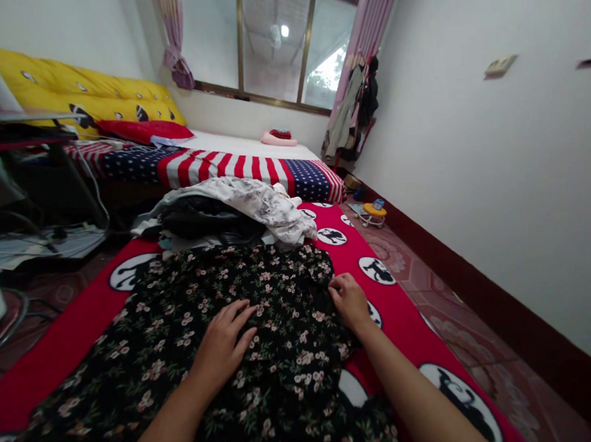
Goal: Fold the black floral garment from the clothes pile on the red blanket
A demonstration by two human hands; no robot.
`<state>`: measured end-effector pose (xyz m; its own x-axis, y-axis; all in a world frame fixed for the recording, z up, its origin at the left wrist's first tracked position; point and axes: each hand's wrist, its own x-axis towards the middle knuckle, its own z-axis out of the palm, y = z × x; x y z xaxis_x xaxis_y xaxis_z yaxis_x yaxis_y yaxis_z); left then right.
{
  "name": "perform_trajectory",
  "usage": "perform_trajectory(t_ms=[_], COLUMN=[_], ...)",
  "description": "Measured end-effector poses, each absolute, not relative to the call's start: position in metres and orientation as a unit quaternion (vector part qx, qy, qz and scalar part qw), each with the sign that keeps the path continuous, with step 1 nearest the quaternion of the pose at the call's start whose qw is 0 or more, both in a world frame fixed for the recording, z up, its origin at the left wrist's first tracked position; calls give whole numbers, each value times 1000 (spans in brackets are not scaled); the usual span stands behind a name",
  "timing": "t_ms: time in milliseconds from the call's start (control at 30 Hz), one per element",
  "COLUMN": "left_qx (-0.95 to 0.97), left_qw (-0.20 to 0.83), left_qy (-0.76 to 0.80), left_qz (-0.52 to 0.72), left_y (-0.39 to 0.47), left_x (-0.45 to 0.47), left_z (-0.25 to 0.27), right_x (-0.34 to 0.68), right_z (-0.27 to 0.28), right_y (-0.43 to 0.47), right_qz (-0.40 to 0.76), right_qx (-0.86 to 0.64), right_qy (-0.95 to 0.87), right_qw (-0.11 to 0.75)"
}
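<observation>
A black dress with small pink flowers and green leaves lies spread over the red blanket, a little creased. My left hand rests flat on its middle, fingers apart and holding nothing. At the dress's right edge, my right hand has its fingers curled and pinching the cloth; the fingertips are partly hidden. Beyond the dress's far edge is a heap of clothes, with a white patterned piece on top and a black one beneath.
The red blanket has white circles with dark figures. Farther back stands a bed with a striped, starred cover. At left is a desk with cables; at right, a small yellow stool stands by the wall.
</observation>
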<state>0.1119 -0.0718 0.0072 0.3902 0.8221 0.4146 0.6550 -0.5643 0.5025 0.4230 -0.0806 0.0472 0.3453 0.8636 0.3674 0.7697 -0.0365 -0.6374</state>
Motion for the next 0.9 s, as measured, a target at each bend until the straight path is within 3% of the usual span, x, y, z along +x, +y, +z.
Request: perform_trajectory(t_ms=[200,433,533,733,900], left_qx=[838,850,851,849,851], left_qw=[99,76,74,68,71], left_qy=[452,450,453,458,455], left_qz=[290,262,254,254,254], left_y=[-75,-75,-76,-77,-77], left_x=[114,118,118,119,118], left_z=[4,4,4,5,5], right_x=[483,496,477,423,404], right_z=[42,30,33,46,50], right_y=[-79,-99,-120,-140,-137], right_qz=[54,68,96,172,143], right_qx=[-767,-785,-778,-752,-751], right_qy=[-432,-402,-447,-584,-606], right_qw=[472,467,431,252,218])
